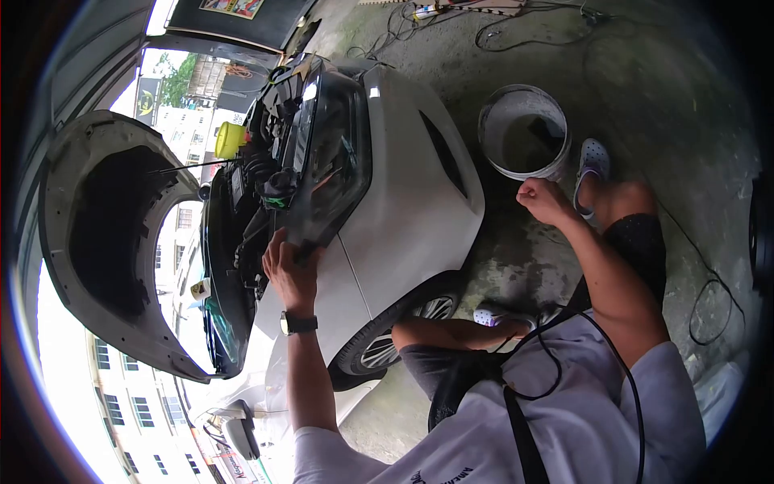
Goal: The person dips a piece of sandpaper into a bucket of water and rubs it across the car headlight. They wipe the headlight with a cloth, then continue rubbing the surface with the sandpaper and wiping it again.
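Note:
My left hand (292,273), with a dark watch on its wrist, rests at the corner of the white car's headlight (332,153), by the seam with the fender (310,323). Its thumb and fingers are spread apart over the dark lens edge. My right hand (544,200) is closed, fingers curled together, just at the near rim of a whitish bucket (556,168). Whatever may be inside those fingers is hidden. Dark, murky content and a dark patch show within the bucket. The car's front bumper (411,173) lies between my two hands.
The raised hood (52,202) stands propped by a rod over the engine bay. A yellow container (230,140) sits at the bay's far edge. The front wheel (395,331) is beside my knee. Cables (516,40) lie across the concrete floor, and another (713,282) at right.

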Demonstrator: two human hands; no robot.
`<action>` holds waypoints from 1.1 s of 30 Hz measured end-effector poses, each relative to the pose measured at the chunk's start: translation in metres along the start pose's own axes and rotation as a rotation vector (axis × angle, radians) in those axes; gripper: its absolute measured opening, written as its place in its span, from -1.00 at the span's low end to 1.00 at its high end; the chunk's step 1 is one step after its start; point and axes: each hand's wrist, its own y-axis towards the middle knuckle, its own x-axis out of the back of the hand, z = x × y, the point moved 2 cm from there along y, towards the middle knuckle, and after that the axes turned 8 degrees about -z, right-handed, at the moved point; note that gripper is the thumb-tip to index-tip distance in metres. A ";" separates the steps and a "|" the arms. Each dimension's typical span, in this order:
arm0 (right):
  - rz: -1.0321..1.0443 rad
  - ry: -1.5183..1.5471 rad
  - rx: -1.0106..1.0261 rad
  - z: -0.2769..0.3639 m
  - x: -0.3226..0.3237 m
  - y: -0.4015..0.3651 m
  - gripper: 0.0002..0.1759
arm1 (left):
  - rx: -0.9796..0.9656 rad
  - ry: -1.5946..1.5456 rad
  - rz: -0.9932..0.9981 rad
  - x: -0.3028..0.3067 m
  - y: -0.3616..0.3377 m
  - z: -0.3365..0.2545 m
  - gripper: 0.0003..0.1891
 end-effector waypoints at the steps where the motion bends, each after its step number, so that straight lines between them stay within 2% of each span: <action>1: -0.012 0.016 0.011 -0.003 -0.002 0.002 -0.66 | -0.020 0.018 -0.027 -0.005 0.008 -0.007 -0.50; 7: 0.009 0.015 -0.009 0.009 -0.003 -0.005 -0.67 | 0.056 0.029 0.038 -0.020 0.045 -0.043 -0.46; 11: -0.042 0.008 0.047 0.000 0.004 0.000 -0.67 | 0.031 0.009 0.033 -0.004 0.015 -0.012 -0.44; 14: -0.029 0.006 0.013 0.005 0.010 -0.002 -0.67 | 0.081 -0.001 0.042 -0.006 0.006 -0.004 -0.43; 19: 0.025 0.060 -0.030 0.009 -0.006 0.001 -0.67 | 0.035 -0.014 0.020 -0.029 0.049 -0.041 -0.43; 22: 0.013 0.026 -0.011 0.011 -0.006 -0.001 -0.67 | 0.050 -0.013 0.027 -0.020 0.046 -0.040 -0.46; 25: -0.026 0.003 0.001 0.003 0.001 -0.001 -0.67 | 0.038 0.018 0.057 0.003 0.015 -0.011 -0.48; 29: -0.020 -0.019 0.015 -0.006 0.000 0.003 -0.67 | 0.029 0.019 0.030 -0.004 0.012 -0.004 -0.46; 33: 0.015 0.029 0.005 0.009 -0.006 0.002 -0.66 | 0.047 0.003 0.006 -0.022 0.045 -0.042 -0.45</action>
